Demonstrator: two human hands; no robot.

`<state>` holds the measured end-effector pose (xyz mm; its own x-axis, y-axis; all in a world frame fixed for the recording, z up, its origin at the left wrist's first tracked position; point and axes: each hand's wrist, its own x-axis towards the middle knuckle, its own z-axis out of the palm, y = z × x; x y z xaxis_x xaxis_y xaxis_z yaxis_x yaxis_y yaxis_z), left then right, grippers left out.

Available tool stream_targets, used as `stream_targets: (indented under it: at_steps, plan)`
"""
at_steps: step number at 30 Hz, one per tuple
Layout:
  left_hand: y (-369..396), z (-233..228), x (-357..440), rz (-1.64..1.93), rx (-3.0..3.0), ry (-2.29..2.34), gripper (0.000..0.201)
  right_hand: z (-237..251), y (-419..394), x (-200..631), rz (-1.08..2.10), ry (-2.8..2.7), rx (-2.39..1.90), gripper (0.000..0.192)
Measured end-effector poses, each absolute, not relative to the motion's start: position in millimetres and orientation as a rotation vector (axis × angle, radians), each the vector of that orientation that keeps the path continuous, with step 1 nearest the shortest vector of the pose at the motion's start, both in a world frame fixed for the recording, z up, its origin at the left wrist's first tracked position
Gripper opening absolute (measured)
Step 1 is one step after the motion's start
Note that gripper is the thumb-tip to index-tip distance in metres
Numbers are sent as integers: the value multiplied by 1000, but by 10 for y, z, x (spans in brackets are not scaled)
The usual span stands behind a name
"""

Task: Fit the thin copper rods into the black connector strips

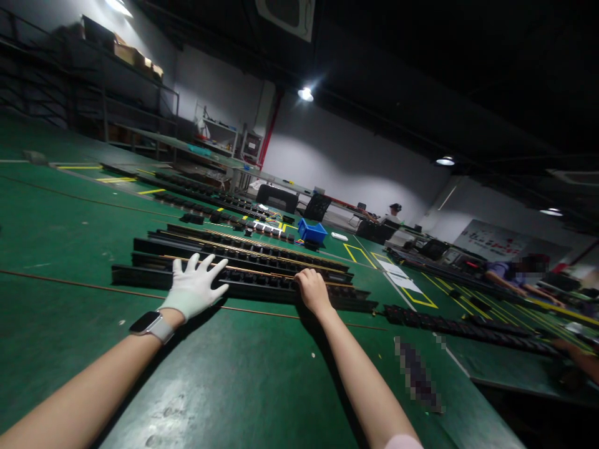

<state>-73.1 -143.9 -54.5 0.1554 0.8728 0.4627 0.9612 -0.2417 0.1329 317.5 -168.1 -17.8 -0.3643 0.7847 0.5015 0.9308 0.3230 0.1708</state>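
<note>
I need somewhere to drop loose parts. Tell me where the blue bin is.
In the head view the blue bin sits on the green table, right of centre, beyond the long black strips under both hands and left of a small white object.

The right hand curls over the nearest black strip, so its fingertips and whatever its grip closes on stay hidden. Both forearms run off the frame at six o'clock. A blurred patch lies on the bench at four o'clock. At three o'clock a co-worker's arm is cut by the edge.
</note>
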Motion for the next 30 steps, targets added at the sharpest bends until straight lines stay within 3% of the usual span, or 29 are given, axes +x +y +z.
stream_targets:
  at_steps: [8, 18, 30]
  plan:
    - [-1426, -566, -731, -679, -2226, -1787, 78, -316, -1827, 3004, -514, -2198, -1456, 57]
    - [-1428, -554, -729, -686, -2232, -1787, 78, -421, -1924, 2753, -472, -2206, -1586, 61]
    - [-1395, -589, -743, -728, -2241, -1777, 80, -378, -1970, 3007, -433, -2062, -1895, 63]
